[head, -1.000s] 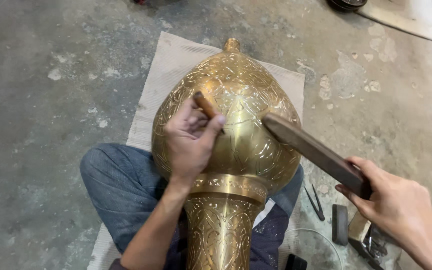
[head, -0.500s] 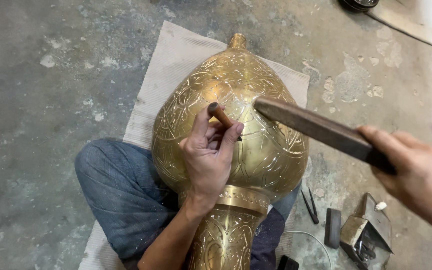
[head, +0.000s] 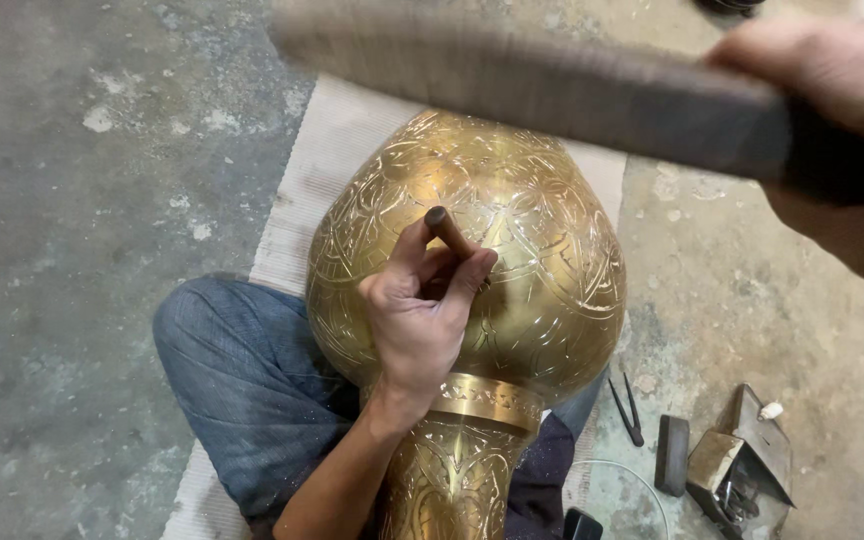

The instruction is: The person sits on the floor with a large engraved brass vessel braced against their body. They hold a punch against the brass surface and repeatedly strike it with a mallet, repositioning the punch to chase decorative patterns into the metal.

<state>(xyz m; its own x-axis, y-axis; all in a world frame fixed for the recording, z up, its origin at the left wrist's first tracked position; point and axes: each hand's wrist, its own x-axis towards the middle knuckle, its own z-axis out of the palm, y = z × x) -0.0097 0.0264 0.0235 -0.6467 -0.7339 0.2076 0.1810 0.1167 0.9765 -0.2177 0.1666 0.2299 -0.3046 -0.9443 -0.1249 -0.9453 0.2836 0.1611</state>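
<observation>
A large engraved brass vase (head: 542, 230) lies across my lap, its round belly pointing away and its neck (head: 452, 480) toward me. My left hand (head: 417, 320) rests on the belly and pinches a short brown chisel (head: 450, 232), the tip set against the brass. My right hand (head: 842, 110) is raised high at the upper right, gripping a long dark wooden mallet bar (head: 542, 85) that is blurred with motion and held well above the chisel.
A pale cloth mat (head: 337, 150) lies under the vase on the grey concrete floor (head: 72, 200). My knee in blue jeans (head: 232, 370) is at lower left. Small tools (head: 630, 410), a dark block (head: 672, 455) and a metal box (head: 742, 465) sit at lower right.
My right hand has swung the wooden bar up from beside the vase toward the camera. My left hand and chisel have shifted slightly across the belly.
</observation>
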